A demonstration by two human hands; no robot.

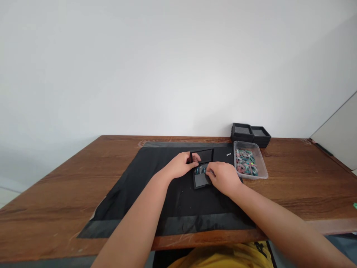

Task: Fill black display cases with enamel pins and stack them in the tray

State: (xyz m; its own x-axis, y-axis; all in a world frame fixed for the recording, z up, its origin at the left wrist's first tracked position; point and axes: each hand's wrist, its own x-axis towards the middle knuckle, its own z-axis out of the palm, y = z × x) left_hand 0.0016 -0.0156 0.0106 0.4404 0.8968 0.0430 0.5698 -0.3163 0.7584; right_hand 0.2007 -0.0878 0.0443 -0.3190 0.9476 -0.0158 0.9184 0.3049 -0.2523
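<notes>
A black hinged case (pixel 201 181) lies with its lid (pixel 205 156) raised on the black mat. Several small blue-green pieces (pixel 200 169) sit in a row in its back half; the front half shows a plain grey surface. My left hand (pixel 183 163) grips the left side of the case at the lid, thumb in front and fingers behind. Over the right side of the case is my right hand (pixel 223 176), its fingers pinched together at the row of pieces. Whatever is between those fingertips is too small and covered to make out.
A clear plastic tub (pixel 260 165) of small red and teal wrapped pieces (pixel 245 162) stands right of the mat. Behind it are stacked black cases (pixel 251 136) against the wall. The black mat (pixel 156 167) is taped to the wooden table (pixel 301 175). A white scrap (pixel 228 154) lies on the mat.
</notes>
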